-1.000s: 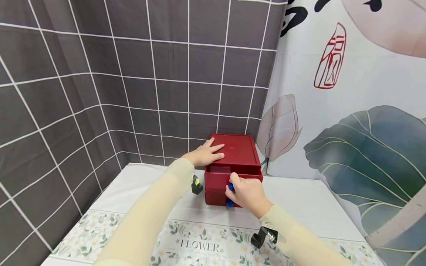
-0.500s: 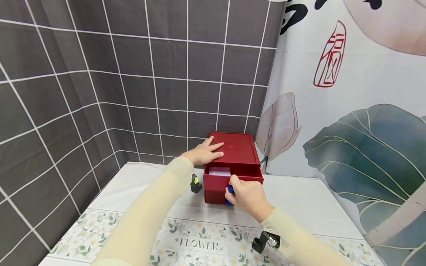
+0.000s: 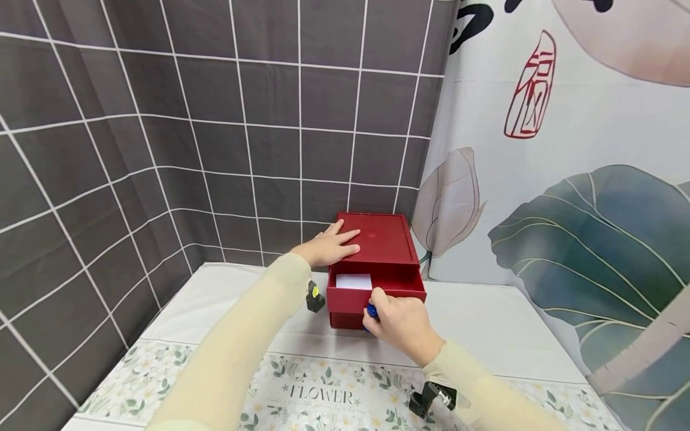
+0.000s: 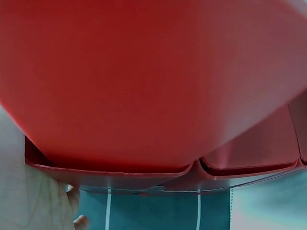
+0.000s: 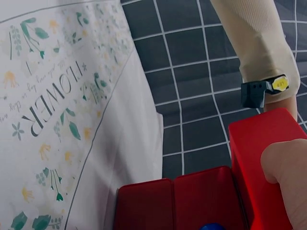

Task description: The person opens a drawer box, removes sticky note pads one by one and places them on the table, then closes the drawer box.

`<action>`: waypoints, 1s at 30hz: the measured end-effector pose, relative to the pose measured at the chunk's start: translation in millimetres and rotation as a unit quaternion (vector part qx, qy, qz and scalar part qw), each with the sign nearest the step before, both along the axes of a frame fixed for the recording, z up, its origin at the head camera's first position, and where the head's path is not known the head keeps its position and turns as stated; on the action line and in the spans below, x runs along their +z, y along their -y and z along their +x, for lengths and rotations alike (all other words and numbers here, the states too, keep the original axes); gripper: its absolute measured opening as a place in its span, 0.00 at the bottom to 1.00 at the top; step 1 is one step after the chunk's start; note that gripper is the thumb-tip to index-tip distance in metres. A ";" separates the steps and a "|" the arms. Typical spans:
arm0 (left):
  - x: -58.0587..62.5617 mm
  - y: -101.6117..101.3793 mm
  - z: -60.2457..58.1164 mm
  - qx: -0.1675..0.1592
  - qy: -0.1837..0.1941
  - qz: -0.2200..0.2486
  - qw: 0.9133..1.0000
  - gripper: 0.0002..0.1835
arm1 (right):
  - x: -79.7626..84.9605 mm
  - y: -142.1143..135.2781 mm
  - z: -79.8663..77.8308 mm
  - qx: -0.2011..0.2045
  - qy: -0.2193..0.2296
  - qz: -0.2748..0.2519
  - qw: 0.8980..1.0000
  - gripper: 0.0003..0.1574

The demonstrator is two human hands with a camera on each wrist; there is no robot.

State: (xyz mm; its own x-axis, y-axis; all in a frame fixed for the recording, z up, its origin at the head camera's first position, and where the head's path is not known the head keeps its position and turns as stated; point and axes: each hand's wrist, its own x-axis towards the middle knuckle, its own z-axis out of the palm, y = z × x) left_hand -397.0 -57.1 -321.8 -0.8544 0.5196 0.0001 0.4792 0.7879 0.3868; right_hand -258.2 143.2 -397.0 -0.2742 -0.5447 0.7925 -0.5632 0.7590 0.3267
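A red drawer box (image 3: 385, 239) stands on the table against the grey curtain. Its upper drawer (image 3: 347, 299) is pulled partway out, and a white flat-topped item (image 3: 353, 281) lies inside at the left. My left hand (image 3: 325, 246) rests on the left of the box's top, fingers spread. With curled fingers, my right hand (image 3: 403, 323) grips the blue knob (image 3: 372, 310) on the upper drawer's front. In the right wrist view, another blue knob (image 5: 212, 226) shows on a lower front. The drawer's red side (image 4: 110, 86) fills most of the left wrist view.
A white cloth (image 3: 474, 329) with a floral band and the word FLOWER covers the table. Behind the box hangs a dark grey curtain (image 3: 275, 149) with white grid lines. A white curtain (image 3: 485, 120) with lotus prints hangs at the right.
The upper drawer has slid further out toward me with my right hand on its knob, and more of the white item shows. My left hand stays on the box's top.
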 end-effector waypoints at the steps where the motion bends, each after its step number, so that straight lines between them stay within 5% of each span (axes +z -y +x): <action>1: -0.1 0.0 -0.1 0.000 0.000 -0.001 1.000 0.35 | -0.2 0.1 0.3 0.002 -0.002 -0.001 1.000 0.15; 30: -1.1 -0.2 -1.0 0.005 0.010 0.016 1.000 0.36 | 2.4 -0.3 16.9 0.020 -0.007 0.000 1.000 0.11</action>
State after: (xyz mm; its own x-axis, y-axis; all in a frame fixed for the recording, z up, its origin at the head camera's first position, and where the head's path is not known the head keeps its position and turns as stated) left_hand -398.0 -56.9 -322.9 -0.8594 0.5113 0.0001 0.4636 0.7792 0.4218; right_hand -241.3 143.5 -394.6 -0.2418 -0.5545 0.7962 -0.5883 0.7364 0.3341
